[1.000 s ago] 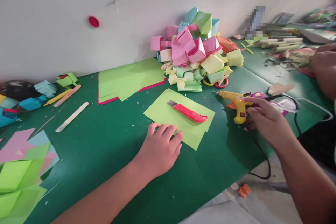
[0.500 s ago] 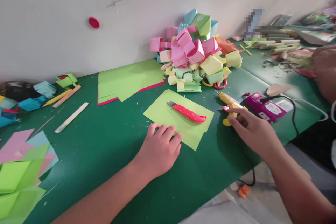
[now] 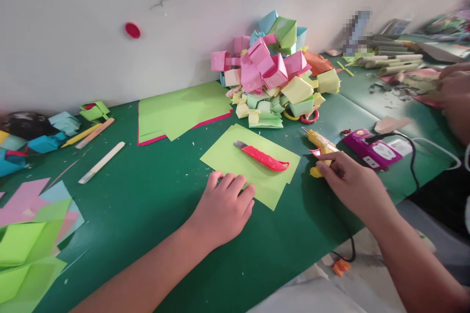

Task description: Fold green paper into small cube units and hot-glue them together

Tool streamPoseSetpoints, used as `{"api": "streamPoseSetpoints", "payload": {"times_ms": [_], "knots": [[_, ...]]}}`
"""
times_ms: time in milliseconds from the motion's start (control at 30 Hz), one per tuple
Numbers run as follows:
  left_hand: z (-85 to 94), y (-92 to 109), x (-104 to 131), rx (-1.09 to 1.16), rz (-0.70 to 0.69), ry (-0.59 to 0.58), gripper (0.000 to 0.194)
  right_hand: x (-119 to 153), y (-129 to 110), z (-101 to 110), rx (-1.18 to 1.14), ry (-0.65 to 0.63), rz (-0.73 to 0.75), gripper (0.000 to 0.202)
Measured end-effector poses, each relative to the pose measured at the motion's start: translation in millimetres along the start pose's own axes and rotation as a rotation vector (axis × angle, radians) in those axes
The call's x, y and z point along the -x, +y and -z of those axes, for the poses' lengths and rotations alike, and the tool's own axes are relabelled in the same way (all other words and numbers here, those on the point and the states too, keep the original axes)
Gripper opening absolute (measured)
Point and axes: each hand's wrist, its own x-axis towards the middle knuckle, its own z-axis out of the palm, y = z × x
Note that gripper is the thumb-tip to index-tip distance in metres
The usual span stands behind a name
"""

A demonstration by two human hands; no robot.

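Note:
My left hand (image 3: pixel 226 210) rests palm down, fingers apart, on the green tabletop, with its fingertips at the near edge of a light green paper sheet (image 3: pixel 220 151). On that sheet lies a red utility knife (image 3: pixel 265 158), its metal blade end pointing up and left. At the sheet's right, my right hand (image 3: pixel 348 178) has its thumb and forefinger closed on a yellow glue gun (image 3: pixel 320 142) lying on the table. The gun's nozzle points away to the upper left, and my other fingers are partly hidden behind the hand.
Folded paper boxes (image 3: pixel 271 68) are heaped by the wall, above red scissor handles (image 3: pixel 310 117). A purple power strip (image 3: pixel 370 149) with a black cord sits right. Green sheets (image 3: pixel 183 107), a pale stick (image 3: pixel 102 162) and loose papers (image 3: pixel 25 239) lie left. Another person's hand (image 3: pixel 457 93) is far right.
Almost nothing differs. The view has shifted very slightly; both my hands, the knife and the glue gun stay in place.

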Motion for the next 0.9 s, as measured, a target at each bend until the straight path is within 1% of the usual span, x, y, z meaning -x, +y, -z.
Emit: {"api": "streamPoseSetpoints", "payload": {"times_ms": [367, 633, 767, 833, 900], "knots": [[0.8, 0, 3, -0.019, -0.007, -0.009, 0.022, 0, -1, 2, 0.023, -0.031, -0.018, 0.034], [1.8, -1, 5, -0.021, -0.013, -0.006, 0.022, -1, -4, 5, 0.116, -0.040, -0.107, 0.032], [1.5, 0, 5, -0.022, -0.015, -0.003, 0.021, -2, -9, 7, 0.154, -0.039, -0.156, 0.041], [1.7, 0, 5, -0.027, -0.015, 0.000, 0.022, -2, -11, 9, 0.137, -0.047, -0.178, 0.041], [2.1, 0, 4, -0.033, -0.012, 0.003, 0.022, -1, -12, 10, 0.051, -0.022, -0.181, 0.033]]}}
